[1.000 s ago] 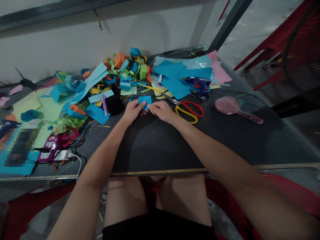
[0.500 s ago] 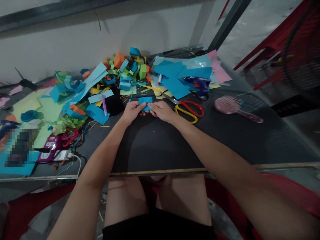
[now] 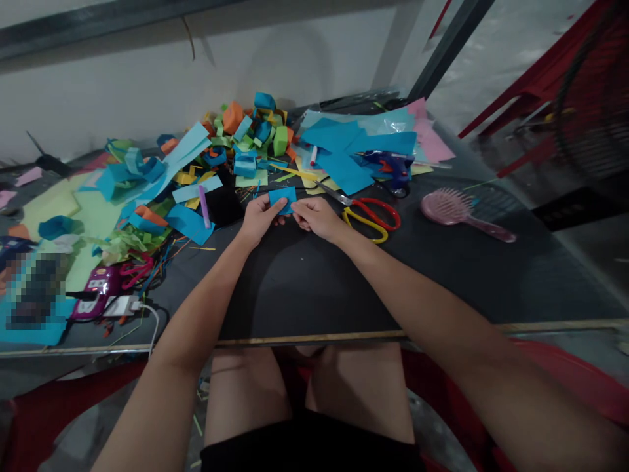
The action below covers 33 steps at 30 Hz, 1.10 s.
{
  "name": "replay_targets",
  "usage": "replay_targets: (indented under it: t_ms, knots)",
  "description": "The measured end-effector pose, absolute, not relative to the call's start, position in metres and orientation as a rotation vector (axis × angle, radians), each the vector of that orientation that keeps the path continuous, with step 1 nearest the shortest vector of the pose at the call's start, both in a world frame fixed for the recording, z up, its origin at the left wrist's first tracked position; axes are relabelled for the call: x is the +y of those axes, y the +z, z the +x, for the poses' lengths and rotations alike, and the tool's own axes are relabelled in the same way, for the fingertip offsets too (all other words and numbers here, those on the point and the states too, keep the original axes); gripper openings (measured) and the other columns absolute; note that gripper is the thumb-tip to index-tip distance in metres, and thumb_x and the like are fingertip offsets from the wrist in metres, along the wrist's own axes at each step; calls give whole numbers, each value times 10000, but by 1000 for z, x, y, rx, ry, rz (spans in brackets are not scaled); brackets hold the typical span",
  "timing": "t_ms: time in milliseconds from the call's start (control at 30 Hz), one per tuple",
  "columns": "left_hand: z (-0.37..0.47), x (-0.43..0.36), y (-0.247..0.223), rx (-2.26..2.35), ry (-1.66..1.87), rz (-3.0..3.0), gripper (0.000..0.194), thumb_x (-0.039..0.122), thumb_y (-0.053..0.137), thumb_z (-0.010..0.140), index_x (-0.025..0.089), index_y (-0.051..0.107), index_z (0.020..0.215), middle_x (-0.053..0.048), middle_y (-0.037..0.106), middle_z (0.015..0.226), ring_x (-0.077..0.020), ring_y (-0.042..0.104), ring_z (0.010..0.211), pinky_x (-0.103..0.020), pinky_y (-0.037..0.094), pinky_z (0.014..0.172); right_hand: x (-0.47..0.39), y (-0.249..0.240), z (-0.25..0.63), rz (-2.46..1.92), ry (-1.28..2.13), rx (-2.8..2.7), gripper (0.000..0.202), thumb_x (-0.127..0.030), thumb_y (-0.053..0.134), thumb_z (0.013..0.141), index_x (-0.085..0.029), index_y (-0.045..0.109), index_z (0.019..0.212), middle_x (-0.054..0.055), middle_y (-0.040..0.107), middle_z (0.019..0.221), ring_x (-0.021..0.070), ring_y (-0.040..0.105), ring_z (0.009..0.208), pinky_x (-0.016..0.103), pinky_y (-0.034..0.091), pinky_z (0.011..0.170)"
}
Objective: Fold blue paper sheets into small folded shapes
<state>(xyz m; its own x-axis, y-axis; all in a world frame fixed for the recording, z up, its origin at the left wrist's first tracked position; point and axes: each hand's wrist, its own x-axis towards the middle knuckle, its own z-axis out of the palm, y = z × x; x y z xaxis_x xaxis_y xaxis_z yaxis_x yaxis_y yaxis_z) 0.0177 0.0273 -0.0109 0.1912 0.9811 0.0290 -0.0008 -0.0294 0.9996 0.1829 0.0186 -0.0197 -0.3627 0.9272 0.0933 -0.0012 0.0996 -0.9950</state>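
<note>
A small blue piece of paper (image 3: pixel 283 198) is held up between my two hands over the dark table. My left hand (image 3: pixel 261 219) pinches its left side, thumb on top. At its lower right corner, the fingertips of my right hand (image 3: pixel 317 216) are closed on the edge. Just right of that hand lie scissors (image 3: pixel 372 217) with one red and one yellow handle, blades pointing up and left. Behind my hands a heap of folded paper pieces (image 3: pixel 246 134) in blue, orange, green and yellow rests against the wall.
Blue paper sheets (image 3: pixel 344 147) and a dark blue glue gun (image 3: pixel 394 169) lie at the back right. A pink hairbrush (image 3: pixel 464 213) is on the right. Purple device (image 3: pixel 101 288), white plug (image 3: pixel 125 305) and cable sit at the left front. A fan (image 3: pixel 597 98) stands far right.
The blue paper has turned slightly and shifted a little left. My right fingers have slid from the paper's right side to its lower right corner.
</note>
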Motion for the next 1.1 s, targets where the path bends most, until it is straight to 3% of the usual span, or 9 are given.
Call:
replay_targets:
  t_ms: [133,200,267,433,767,900,1100]
  knots:
    - [19,27,-9,1076,1127,1269,263,350,795,812,172,656,949,55,654,630,-49,567,461,-171,412,445,17,-21,183,-979,1307,-1590,536,-633,599,864,-206,496,559,-69,386,398,52,327,375,229,253,432]
    - [18,28,-10,1063,1137,1258,228,366,749,855,172,631,837,58,614,578,-53,561,451,-170,408,436,16,-19,182,-987,1288,-1589,539,-649,612,849,-202,508,565,-64,409,407,54,356,380,225,270,436]
    - [18,30,-12,1048,1152,1238,322,410,681,905,177,571,712,57,575,525,-59,553,432,-171,402,424,15,-18,182,-995,1300,-1565,553,-667,619,831,-202,506,554,-59,422,407,55,371,374,223,280,431]
    - [16,31,-15,1069,1140,1307,450,491,607,940,173,549,627,40,557,445,-61,526,386,-168,397,419,16,-15,182,-1037,1359,-1598,568,-665,664,778,-193,523,495,-40,461,395,60,409,366,223,301,432]
    - [12,30,-17,960,1144,1319,498,619,716,795,175,601,599,30,575,441,-74,527,383,-196,393,413,15,-14,182,-1081,1329,-1629,455,-508,677,769,-192,548,469,-25,496,396,67,432,379,228,315,447]
    - [13,33,-21,986,1197,1303,522,605,733,768,178,570,517,40,530,424,-73,501,386,-212,389,421,15,-13,182,-1090,1337,-1621,365,-376,645,762,-190,554,461,-29,504,398,62,432,373,220,313,440]
    - [14,36,-23,1019,1313,1345,274,437,861,655,184,766,700,-3,740,703,-103,628,651,-238,510,653,17,-10,187,-1081,1411,-1675,353,-179,539,725,-202,480,378,-41,452,351,63,436,354,209,332,439]
